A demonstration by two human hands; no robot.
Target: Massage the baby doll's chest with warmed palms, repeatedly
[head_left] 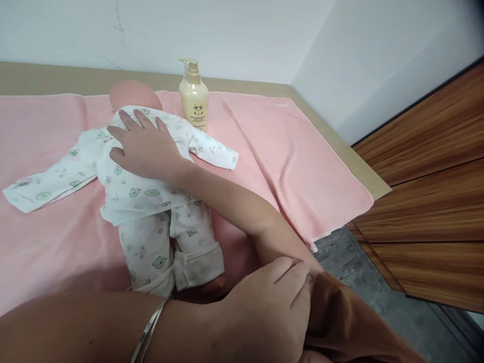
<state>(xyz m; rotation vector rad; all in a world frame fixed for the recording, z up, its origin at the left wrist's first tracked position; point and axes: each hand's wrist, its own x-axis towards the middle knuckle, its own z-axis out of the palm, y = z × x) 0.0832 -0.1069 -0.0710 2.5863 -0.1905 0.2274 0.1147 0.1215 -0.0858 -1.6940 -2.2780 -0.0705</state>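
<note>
A doll with a bare round head (134, 95) lies on a pink towel (302, 166), its face not visible. It wears a white printed top (132, 194) with the sleeves spread out, and white printed trousers (151, 247) with turned-up cuffs. My right hand (147, 150) rests flat on the upper part of the top, fingers spread. Across the front reaches my left arm with a thin silver bangle (149, 327). My left hand (274, 302) is closed on the brown sleeve (344, 317) of my right arm, near the elbow; its fingertips are partly hidden.
A cream pump bottle (194, 98) with a cow picture stands on the towel, right of the doll's head. The wooden table edge (372, 184) shows at the right. Beyond it are wood-grain panels (427, 201) and a grey floor (348, 262). A white wall rises behind.
</note>
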